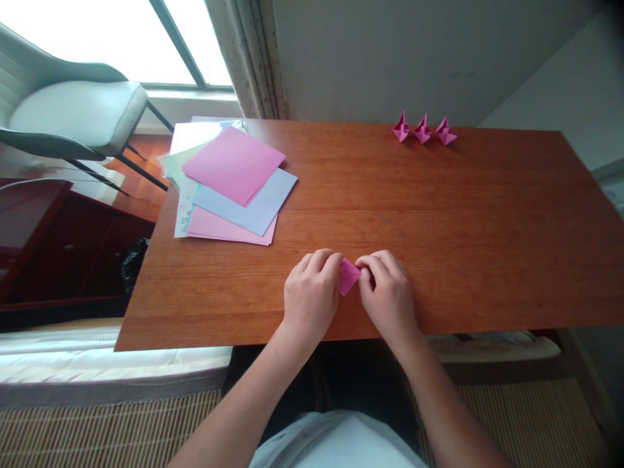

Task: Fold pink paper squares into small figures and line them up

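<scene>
A small folded piece of pink paper (349, 276) lies on the wooden table (439, 214) near its front edge. My left hand (312, 296) pinches its left side with curled fingers. My right hand (387, 292) pinches its right side, fingertips pressed on the fold. Most of the paper is hidden under my fingers. Three finished pink folded paper figures (422, 129) stand in a row at the table's far edge, well away from both hands.
A loose stack of pink, light blue and pale sheets (234, 182) lies at the table's far left corner. A grey chair (73, 110) stands by the window beyond it. A white wall runs behind the table.
</scene>
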Motion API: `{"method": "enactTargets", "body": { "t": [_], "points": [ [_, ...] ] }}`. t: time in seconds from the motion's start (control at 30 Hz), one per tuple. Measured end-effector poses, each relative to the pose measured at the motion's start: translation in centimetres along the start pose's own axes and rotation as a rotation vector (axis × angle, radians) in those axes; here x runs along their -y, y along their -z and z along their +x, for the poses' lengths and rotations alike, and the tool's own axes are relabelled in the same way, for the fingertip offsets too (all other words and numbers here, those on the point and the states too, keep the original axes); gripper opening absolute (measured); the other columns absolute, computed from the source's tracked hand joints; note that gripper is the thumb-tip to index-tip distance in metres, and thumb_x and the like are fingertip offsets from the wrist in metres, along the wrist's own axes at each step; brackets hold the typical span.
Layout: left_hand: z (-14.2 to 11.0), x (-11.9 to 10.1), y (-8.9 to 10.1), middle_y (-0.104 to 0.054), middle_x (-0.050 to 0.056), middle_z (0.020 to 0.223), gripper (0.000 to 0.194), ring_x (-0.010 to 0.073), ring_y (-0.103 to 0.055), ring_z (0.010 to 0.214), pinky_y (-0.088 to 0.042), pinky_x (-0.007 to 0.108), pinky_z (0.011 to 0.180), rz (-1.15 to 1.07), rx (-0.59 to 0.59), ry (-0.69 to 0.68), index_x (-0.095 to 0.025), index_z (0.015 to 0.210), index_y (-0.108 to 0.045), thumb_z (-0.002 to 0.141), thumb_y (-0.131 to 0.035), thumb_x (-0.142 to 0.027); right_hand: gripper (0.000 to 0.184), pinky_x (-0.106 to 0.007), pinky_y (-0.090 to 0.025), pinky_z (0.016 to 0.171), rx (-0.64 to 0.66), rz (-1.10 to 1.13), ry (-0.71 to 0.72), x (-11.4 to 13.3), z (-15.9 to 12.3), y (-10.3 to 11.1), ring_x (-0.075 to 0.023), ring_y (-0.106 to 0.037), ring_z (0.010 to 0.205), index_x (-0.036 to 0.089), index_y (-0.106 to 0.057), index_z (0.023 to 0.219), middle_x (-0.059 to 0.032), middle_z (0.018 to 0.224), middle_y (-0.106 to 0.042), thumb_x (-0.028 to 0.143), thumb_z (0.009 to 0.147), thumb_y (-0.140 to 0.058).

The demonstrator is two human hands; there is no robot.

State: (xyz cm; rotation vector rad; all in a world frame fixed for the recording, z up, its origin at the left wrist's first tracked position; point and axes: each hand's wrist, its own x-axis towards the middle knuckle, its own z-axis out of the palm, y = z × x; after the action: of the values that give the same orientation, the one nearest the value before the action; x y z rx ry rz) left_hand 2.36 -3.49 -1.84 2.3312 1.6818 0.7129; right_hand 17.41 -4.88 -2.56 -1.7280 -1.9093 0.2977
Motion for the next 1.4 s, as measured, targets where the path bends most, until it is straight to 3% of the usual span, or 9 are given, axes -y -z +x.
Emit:
{"method": "enactTargets", "body": {
  "t": [0.2, 0.5, 0.77, 1.07, 1.2, 1.4],
  "points": [
    [0.0, -0.2, -0.1, -0.072, 0.002, 0.105, 0.012, 0.02, -0.063, 0.089, -0.048, 0.032, 0.078, 0.023, -0.011, -0.003, -0.022, 0.099, -0.066, 0.096, -0.055, -0.017, 0.011, -0.036, -0.045, 0.082, 0.004, -0.074, -0.026, 0.6, 0.2, -0.4, -0.0251, -0.059, 0.091, 0.022, -0.062, 0.098, -0.0074, 0.095, -0.065, 0.03, 0.099, -0.055],
    [0.2, -0.8, -0.1, -0.072, 0.003, 0.103, 0.01, 0.0214, -0.062, 0.087, -0.047, 0.034, 0.075, 0.086, 0.006, -0.004, -0.022, 0.098, -0.065, 0.096, -0.055, -0.021, 0.009, -0.035, -0.042, 0.078, 0.034, -0.114, -0.004, 0.6, 0.3, -0.3, -0.0244, -0.056, 0.088, 0.023, -0.062, 0.095, -0.0066, 0.094, -0.064, 0.028, 0.099, -0.055],
    [-0.2, 0.7, 0.9, -0.071, 0.005, 0.116, 0.02, 0.0224, -0.064, 0.1, -0.052, 0.035, 0.084, 0.03, 0.075, -0.116, -0.022, 0.111, -0.066, 0.096, -0.055, -0.014, 0.016, -0.035, -0.042, 0.079, 0.035, -0.11, 0.009, 0.5, 0.3, -0.3, -0.0236, -0.055, 0.088, 0.022, -0.062, 0.094, -0.006, 0.093, -0.063, 0.034, 0.101, -0.054],
    [-0.3, 1.6, 0.7, -0.071, 0.006, 0.122, 0.031, 0.0226, -0.064, 0.106, -0.052, 0.034, 0.089, -0.034, 0.08, -0.153, -0.022, 0.12, -0.064, 0.095, -0.051, -0.008, 0.016, -0.035, -0.041, 0.078, 0.035, -0.107, 0.014, 0.3, 0.3, -0.4, -0.0239, -0.056, 0.089, 0.022, -0.063, 0.094, -0.0067, 0.094, -0.063, 0.034, 0.101, -0.054],
    [-0.3, 2.1, 0.9, -0.072, 0.006, 0.117, 0.029, 0.0211, -0.065, 0.104, -0.052, 0.033, 0.09, -0.148, 0.057, -0.081, -0.021, 0.119, -0.064, 0.097, -0.048, -0.01, 0.015, -0.036, -0.041, 0.079, 0.036, -0.103, 0.017, 0.3, 0.3, -0.5, -0.0248, -0.055, 0.09, 0.023, -0.063, 0.096, -0.0075, 0.096, -0.064, 0.032, 0.101, -0.053],
    [-0.6, 2.6, 1.9, -0.072, 0.004, 0.097, 0.017, 0.0195, -0.062, 0.091, -0.048, 0.034, 0.085, -0.19, -0.033, 0.067, -0.021, 0.094, -0.067, 0.098, -0.051, -0.016, 0.012, -0.037, -0.041, 0.079, 0.028, -0.097, 0.015, 0.1, 0.3, -0.6, -0.0253, -0.054, 0.089, 0.024, -0.063, 0.098, -0.0076, 0.096, -0.063, 0.03, 0.1, -0.053]
  ]
}}
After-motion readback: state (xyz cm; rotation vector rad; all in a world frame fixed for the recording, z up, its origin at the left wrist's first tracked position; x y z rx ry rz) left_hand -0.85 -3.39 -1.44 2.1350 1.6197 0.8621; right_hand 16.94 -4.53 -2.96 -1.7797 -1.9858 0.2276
